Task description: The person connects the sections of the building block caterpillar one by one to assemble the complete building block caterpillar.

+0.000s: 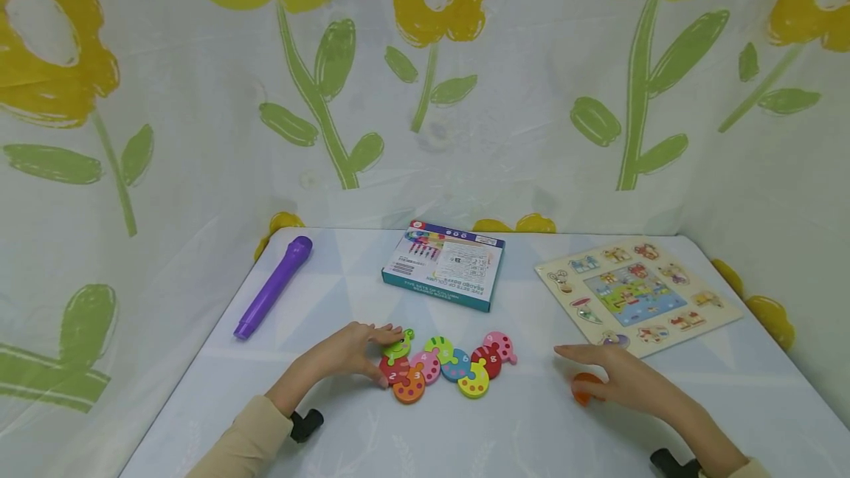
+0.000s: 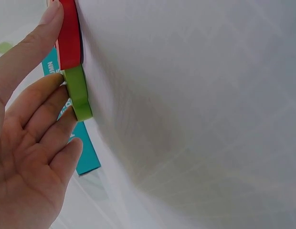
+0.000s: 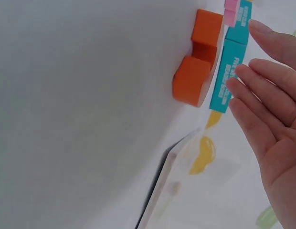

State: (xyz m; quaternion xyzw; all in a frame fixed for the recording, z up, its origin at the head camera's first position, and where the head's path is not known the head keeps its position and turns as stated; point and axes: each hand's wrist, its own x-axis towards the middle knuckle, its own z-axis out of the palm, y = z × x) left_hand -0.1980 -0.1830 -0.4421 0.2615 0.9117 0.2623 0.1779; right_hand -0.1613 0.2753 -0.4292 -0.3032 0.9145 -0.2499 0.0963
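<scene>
A number caterpillar puzzle (image 1: 458,365) of several joined coloured pieces lies in a wavy row on the table. At its left end are a green head piece (image 2: 77,90) with a face and a red piece (image 2: 69,36). My left hand (image 1: 348,351) is beside this end, its thumb touching the red piece and its fingertips against the green head. My right hand (image 1: 627,378) stretches out, fingers fairly straight, over and beside a loose orange piece (image 3: 192,81). In the right wrist view the fingers look apart from that piece, which the hand partly covers in the head view.
A flat puzzle box (image 1: 443,265) stands at the back middle of the table (image 1: 425,441). A purple microphone-shaped stick (image 1: 274,288) lies at the left. At the right is a wooden picture board (image 1: 637,293), close to my right hand. A flower-print curtain (image 1: 505,139) surrounds the table.
</scene>
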